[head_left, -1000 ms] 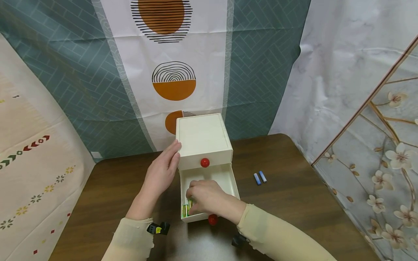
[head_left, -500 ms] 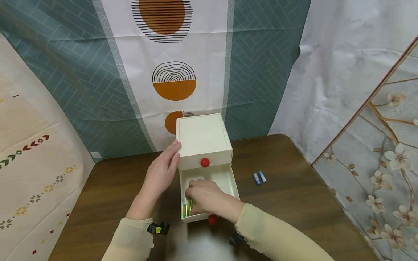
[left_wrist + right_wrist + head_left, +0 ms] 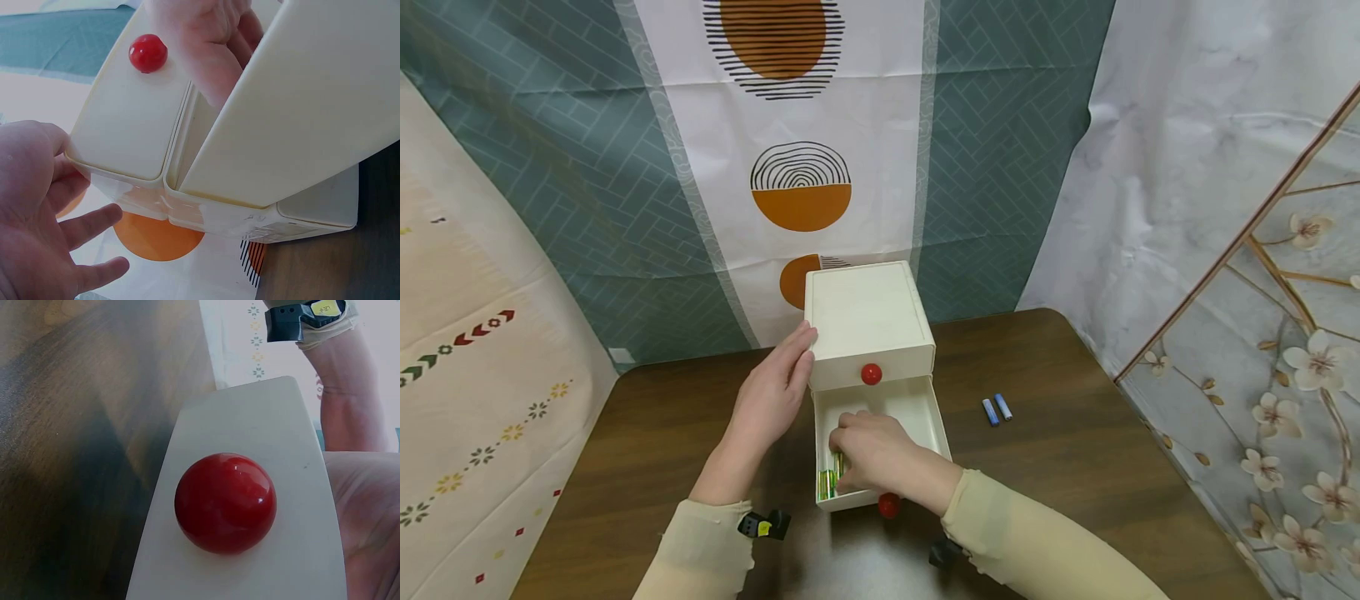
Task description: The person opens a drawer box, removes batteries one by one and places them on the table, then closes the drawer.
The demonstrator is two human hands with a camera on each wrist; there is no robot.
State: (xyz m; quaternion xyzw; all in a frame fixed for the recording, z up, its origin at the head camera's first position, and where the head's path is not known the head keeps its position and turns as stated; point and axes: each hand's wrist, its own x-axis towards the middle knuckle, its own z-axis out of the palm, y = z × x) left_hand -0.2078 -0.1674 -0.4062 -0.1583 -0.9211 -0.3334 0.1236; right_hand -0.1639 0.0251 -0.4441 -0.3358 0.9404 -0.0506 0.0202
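In the front-left corner of the open drawer (image 3: 852, 501), green batteries (image 3: 823, 485) lie front to back, just left of the nearer right hand (image 3: 880, 450), which pinches one between thumb and fingers, while farther off the left hand (image 3: 771, 398), fingers spread, touches the cabinet (image 3: 867, 308).

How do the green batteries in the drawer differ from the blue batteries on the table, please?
The green batteries are green and yellowish; the blue batteries are blue and white. The green batteries are in the open drawer, partly hidden by the right hand; the blue batteries lie on the table, in full view. Both sets are small, slim cylinders.
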